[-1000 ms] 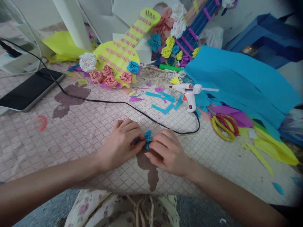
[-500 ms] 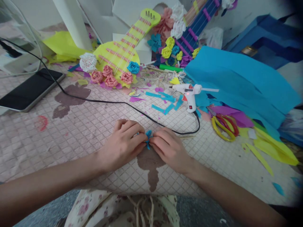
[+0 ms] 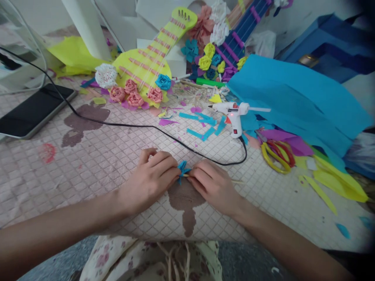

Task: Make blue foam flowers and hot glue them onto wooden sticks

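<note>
My left hand (image 3: 150, 177) and my right hand (image 3: 211, 183) meet at the near middle of the quilted pink mat (image 3: 111, 156). Between their fingertips sits a small rolled blue paper flower (image 3: 183, 169). Both hands pinch it, fingers closed. A thin wooden stick (image 3: 234, 181) pokes out to the right from under my right hand. Blue paper strips (image 3: 202, 125) lie just beyond, near a white glue gun (image 3: 234, 115) with its red light on.
The glue gun's black cord (image 3: 164, 132) loops just past my hands. A yellow paper guitar (image 3: 146, 66) with paper flowers lies at the back, a dark tablet (image 3: 32, 111) at left. Blue paper sheets (image 3: 293, 101), scissors (image 3: 277, 154) and yellow scraps (image 3: 336, 179) fill the right.
My hands stayed together on the blue flower, turning it slightly. The thin stick now shows to the right of my right hand. The view shifted a little.
</note>
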`<state>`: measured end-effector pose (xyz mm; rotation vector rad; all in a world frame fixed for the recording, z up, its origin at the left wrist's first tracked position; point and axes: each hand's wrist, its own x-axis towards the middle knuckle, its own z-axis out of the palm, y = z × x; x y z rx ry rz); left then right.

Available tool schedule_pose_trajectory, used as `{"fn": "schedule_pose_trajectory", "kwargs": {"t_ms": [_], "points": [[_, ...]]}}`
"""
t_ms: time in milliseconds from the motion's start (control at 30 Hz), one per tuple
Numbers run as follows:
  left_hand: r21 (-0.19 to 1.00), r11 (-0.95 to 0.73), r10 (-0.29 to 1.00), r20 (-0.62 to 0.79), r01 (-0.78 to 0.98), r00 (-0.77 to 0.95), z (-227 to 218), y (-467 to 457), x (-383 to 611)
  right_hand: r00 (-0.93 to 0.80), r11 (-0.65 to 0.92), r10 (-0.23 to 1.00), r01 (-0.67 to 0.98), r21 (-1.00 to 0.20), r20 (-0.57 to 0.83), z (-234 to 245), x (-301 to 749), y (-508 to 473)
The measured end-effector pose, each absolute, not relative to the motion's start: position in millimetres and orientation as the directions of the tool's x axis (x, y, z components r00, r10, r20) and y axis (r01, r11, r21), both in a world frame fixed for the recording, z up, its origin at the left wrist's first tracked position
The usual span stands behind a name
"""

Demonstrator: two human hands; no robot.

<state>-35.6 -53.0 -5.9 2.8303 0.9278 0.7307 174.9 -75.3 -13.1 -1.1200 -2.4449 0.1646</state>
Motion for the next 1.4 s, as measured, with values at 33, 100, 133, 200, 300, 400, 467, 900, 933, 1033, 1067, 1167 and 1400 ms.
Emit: {"fn": "schedule_pose_trajectory", "kwargs": {"t_ms": [33,100,133,200,300,400,467,900,933,1033,1067,1167,1400], "points": [[0.192,-0.822,0.563,0.420,0.536,0.712,-6.0,-53.2,-35.7,-0.576,0.664,0.744,0.693,-0.280,0.338,-13.3,174.4,-75.3],[0.152,-0.834,0.539,0.428,0.530,0.726,-6.3,-53.4,-36.0,-0.580,0.661,0.748,0.697,-0.279,0.323,-13.3,173.9,-74.8],[0.142,-0.838,0.531,0.431,0.527,0.729,-6.5,-53.5,-36.2,-0.578,0.656,0.753,0.698,-0.288,0.315,-13.0,174.0,-74.6],[0.148,-0.839,0.531,0.434,0.524,0.728,-6.8,-53.5,-36.9,-0.570,0.642,0.766,0.696,-0.322,0.297,-12.0,175.1,-74.4],[0.193,-0.826,0.556,0.435,0.529,0.709,-7.4,-53.0,-37.8,-0.552,0.611,0.791,0.695,-0.380,0.262,-10.5,178.4,-75.9],[0.238,-0.812,0.579,0.445,0.533,0.683,-8.0,-51.5,-37.2,-0.530,0.589,0.808,0.709,-0.388,0.257,-9.7,181.6,-78.8],[0.258,-0.809,0.585,0.451,0.528,0.674,-8.4,-50.5,-36.3,-0.523,0.587,0.809,0.719,-0.373,0.267,-9.4,183.1,-80.7],[0.306,-0.814,0.581,0.412,0.494,0.702,-8.2,-50.8,-40.0,-0.512,0.580,0.812,0.764,-0.284,0.280,-7.6,222.1,-100.7],[0.309,-0.813,0.583,0.412,0.494,0.700,-8.1,-50.7,-39.9,-0.495,0.568,0.818,0.776,-0.275,0.293,-7.4,230.0,-102.5],[0.323,-0.808,0.589,0.426,0.493,0.687,-7.5,-50.4,-39.3,-0.319,0.440,0.865,0.854,-0.278,0.388,-6.1,259.8,-105.1],[0.327,-0.808,0.589,0.434,0.489,0.682,-7.2,-50.2,-39.0,-0.211,0.355,0.877,0.891,-0.285,0.432,-5.7,271.3,-105.2],[0.340,-0.810,0.587,0.446,0.479,0.676,-6.0,-50.1,-38.5,0.080,0.061,0.883,0.958,-0.282,0.463,-6.8,305.8,-102.9],[0.358,-0.804,0.594,0.464,0.474,0.657,-6.8,-52.1,-38.6,0.088,-0.025,0.934,0.983,-0.182,0.346,-17.9,335.9,-73.6]]}}
